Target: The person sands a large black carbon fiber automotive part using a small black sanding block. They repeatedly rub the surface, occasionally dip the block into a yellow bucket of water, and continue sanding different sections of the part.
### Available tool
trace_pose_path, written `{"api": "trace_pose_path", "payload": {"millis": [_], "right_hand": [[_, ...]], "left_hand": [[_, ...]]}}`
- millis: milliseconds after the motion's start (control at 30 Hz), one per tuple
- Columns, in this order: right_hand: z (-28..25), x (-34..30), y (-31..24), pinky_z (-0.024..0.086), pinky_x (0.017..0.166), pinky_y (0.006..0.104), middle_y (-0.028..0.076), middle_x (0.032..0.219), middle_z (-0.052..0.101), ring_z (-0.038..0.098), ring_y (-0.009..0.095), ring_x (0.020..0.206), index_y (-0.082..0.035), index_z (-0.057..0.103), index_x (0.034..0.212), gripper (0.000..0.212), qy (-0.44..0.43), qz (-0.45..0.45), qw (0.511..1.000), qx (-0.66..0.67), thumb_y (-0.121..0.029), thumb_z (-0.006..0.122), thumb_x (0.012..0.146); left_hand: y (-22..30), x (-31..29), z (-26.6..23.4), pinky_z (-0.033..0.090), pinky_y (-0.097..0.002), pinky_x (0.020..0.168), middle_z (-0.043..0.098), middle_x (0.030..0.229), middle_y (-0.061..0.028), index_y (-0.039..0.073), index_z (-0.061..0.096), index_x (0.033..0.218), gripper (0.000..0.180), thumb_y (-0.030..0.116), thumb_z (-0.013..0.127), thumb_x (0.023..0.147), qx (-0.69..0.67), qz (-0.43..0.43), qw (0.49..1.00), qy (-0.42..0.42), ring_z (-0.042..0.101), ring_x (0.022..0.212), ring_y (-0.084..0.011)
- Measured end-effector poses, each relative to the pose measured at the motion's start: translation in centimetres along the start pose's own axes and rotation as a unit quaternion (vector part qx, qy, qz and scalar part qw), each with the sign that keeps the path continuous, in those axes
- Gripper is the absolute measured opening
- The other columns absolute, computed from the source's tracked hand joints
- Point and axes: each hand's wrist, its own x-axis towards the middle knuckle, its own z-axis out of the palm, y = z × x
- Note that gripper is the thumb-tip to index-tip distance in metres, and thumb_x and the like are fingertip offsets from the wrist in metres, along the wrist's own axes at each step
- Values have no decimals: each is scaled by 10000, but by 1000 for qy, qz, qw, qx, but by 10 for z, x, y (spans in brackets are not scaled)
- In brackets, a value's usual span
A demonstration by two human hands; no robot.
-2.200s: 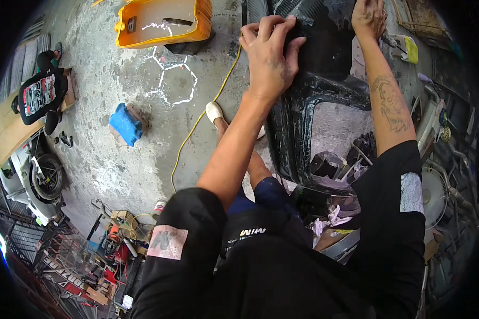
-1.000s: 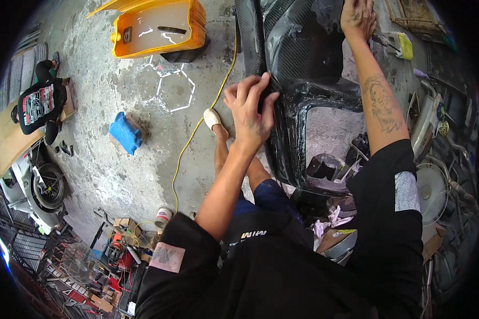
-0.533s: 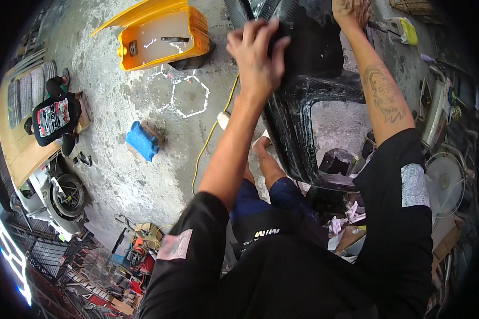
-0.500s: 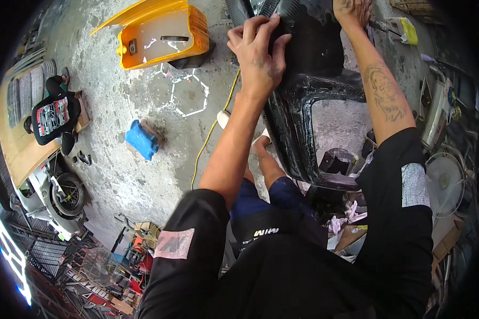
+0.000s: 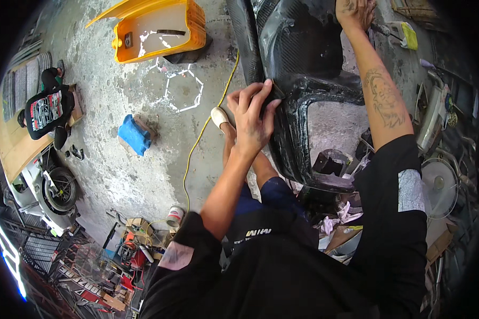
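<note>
A large black carbon-fibre panel with a framed opening stands in front of me, glossy and streaked with pale residue. My left hand is at its left edge, fingers bent and pinching a small dark flat piece against the surface. That piece is mostly hidden by the fingers, and its kind is unclear. At the top of the view my right hand curls at the panel's far right edge; its fingertips are partly cut off.
A yellow container of cloudy water stands far left. A blue cloth lies on the floor near a yellow cord. A person crouches at left by a motorcycle wheel. At right stands a fan; a can sits nearby.
My left hand has slid toward me along the panel's left edge, uncovering more of the carbon weave. My right hand stays nearly in place. The view has shifted slightly.
</note>
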Motion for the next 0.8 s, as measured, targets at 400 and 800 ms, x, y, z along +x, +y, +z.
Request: {"api": "trace_pose_path", "payload": {"millis": [400, 800], "right_hand": [[19, 8, 28, 284, 1222, 590, 210, 1626, 406, 361, 471, 1487, -104, 444, 1568, 634, 4, -64, 994, -89, -513, 343, 1095], [3, 3, -9, 372, 1172, 528, 196, 1542, 487, 470, 441, 1382, -61, 506, 1488, 603, -7, -47, 999, -22, -500, 322, 1118]], "left_hand": [[-8, 37, 17, 388, -408, 998, 670, 1150, -80, 136, 727, 1286, 490, 108, 840, 810, 2, 64, 997, 36, 584, 1113, -286], [-15, 91, 11, 416, -469, 945, 642, 1173, -102, 135, 709, 1254, 434, 85, 806, 834, 22, 81, 994, 65, 531, 1067, -347]]}}
